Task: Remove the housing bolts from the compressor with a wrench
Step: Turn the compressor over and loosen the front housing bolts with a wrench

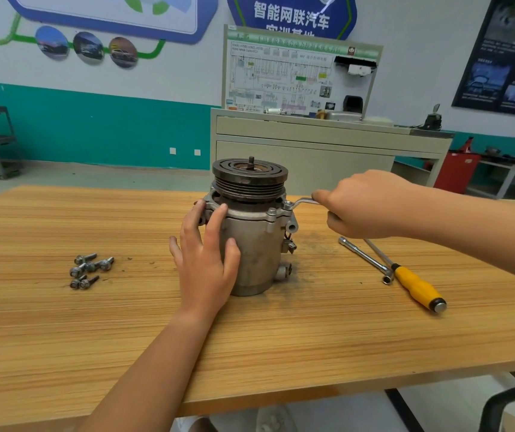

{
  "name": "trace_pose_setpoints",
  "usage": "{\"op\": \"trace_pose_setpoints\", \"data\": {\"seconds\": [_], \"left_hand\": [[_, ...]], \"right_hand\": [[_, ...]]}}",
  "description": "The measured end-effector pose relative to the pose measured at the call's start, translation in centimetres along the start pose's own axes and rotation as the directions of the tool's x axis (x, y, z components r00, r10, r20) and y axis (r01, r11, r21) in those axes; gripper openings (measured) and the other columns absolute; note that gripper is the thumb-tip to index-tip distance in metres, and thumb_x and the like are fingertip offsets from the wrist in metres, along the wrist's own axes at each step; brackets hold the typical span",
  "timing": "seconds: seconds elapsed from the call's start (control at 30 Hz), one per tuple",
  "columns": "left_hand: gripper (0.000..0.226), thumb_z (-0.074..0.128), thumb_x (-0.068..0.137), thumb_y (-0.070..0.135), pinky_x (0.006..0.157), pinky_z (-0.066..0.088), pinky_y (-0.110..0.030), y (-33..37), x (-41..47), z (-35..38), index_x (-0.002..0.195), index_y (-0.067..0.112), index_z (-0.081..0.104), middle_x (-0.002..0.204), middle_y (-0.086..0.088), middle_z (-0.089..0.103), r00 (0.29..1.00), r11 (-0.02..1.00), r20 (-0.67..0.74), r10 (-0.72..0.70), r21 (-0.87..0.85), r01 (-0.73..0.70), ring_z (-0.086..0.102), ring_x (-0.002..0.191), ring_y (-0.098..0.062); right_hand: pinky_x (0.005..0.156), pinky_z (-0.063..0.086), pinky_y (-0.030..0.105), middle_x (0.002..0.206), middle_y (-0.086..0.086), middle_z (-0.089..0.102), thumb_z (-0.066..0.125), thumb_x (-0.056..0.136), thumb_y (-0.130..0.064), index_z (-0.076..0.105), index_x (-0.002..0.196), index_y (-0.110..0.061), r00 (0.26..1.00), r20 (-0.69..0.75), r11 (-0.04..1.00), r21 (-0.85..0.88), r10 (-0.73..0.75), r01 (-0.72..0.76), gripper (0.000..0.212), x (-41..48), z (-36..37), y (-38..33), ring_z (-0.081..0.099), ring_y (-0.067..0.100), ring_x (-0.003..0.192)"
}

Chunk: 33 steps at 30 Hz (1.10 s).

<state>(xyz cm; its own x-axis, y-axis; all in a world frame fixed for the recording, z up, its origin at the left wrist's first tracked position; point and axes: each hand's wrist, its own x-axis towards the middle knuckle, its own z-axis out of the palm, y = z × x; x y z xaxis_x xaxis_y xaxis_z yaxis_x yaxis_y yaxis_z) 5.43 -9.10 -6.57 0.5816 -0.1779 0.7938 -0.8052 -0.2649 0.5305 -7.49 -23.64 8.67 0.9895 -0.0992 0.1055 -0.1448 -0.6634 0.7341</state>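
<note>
Grey cast metal forms the compressor [251, 229], which stands upright at the middle of the wooden table [63, 338] with its dark grooved pulley [250, 176] on top. At the housing's 9 o'clock side the left hand [204, 260] lies with fingers straight and spread, palm and fingertips pressed flat against the body and up onto the flange, curled round nothing. At 3 o'clock from the pulley the right hand [365, 207] has its fingers curled tight round the handle of a silver wrench [299, 202]; the wrench's ring end sits on the flange's 3 o'clock edge, and the handle runs out roughly level to the right. A seated bolt [272, 211] stands in the flange just beside the ring end. Loose bolts [89, 269] lie in a small heap at 9 o'clock, well apart from the compressor. At 4 o'clock an L-shaped socket bar [365, 257] and a yellow-handled screwdriver [418, 285] lie touching. On the wall at 12 o'clock a blue sign [292, 17] reads 智能网联汽车; the white diagram board [299, 73] below it shows "HV", and its smaller print is too blurred to read.
</note>
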Motion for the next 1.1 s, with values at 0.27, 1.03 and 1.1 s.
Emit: {"op": "trace_pose_setpoints", "data": {"seconds": [0.27, 1.03, 1.1], "left_hand": [[0.044, 0.037, 0.086, 0.031, 0.098, 0.023, -0.071, 0.0, 0.0, 0.0, 0.131, 0.031, 0.033, 0.145, -0.014, 0.034, 1.0, 1.0, -0.001, 0.011, -0.003, -0.011, 0.035, 0.133, -0.029], [0.044, 0.036, 0.086, 0.033, 0.099, 0.023, -0.071, -0.1, 0.1, 0.1, 0.13, 0.033, 0.03, 0.145, -0.014, 0.033, 1.0, 1.0, -0.006, 0.009, 0.004, -0.009, 0.034, 0.133, -0.029], [0.045, 0.036, 0.086, 0.033, 0.099, 0.022, -0.07, -0.1, 0.1, 0.1, 0.13, 0.033, 0.03, 0.146, -0.013, 0.033, 1.0, 1.0, -0.002, 0.008, 0.007, -0.008, 0.035, 0.134, -0.029]], "right_hand": [[0.04, 0.021, 0.023, 0.055, -0.004, 0.038, 0.031, 0.097, -0.024, 0.046, 0.111, -0.013, 1.0, 0.004, 0.999, -0.037, 0.009, -0.008, 0.024, 0.5, 1.3, 0.4, 0.034, 0.009, 0.045], [0.048, 0.031, 0.03, 0.062, 0.0, 0.046, 0.035, 0.098, -0.026, 0.053, 0.102, -0.011, 0.869, -0.144, 0.669, 0.7, 0.473, -0.248, 0.024, -0.7, 3.3, -1.0, 0.046, 0.02, 0.055], [0.046, 0.029, 0.028, 0.063, -0.001, 0.044, 0.035, 0.097, -0.028, 0.053, 0.102, -0.015, 0.912, -0.059, 0.737, 0.611, 0.406, -0.289, 0.023, -1.9, 2.8, -1.8, 0.043, 0.016, 0.056]]}}
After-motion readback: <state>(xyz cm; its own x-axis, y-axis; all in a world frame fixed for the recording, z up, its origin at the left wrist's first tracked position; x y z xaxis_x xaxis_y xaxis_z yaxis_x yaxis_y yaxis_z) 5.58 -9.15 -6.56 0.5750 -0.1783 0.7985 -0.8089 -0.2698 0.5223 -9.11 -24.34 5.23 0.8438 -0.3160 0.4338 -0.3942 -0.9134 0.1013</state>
